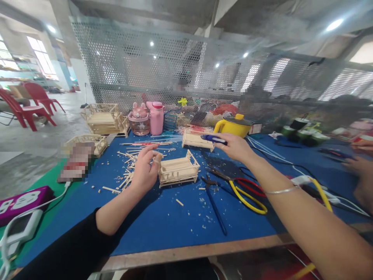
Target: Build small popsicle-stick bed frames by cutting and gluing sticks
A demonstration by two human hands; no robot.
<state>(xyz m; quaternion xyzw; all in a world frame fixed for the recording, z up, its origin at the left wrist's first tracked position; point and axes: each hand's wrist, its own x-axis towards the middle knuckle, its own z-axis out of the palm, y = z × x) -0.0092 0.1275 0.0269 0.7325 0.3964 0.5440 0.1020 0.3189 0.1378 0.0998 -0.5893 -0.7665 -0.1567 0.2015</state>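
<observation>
My left hand rests on the blue mat, its fingers pinched against the left end of a small wooden stick crate. My right hand is stretched forward and grips a blue and white tool, held above a second stick crate farther back. Loose wooden sticks lie scattered to the left of my left hand. A silver bangle circles my right wrist.
Yellow and red handled pliers and a dark tool lie right of the crate. Pink bottles, a yellow pot and finished stick crates stand behind. A purple power strip sits left. Another person's hands work at right.
</observation>
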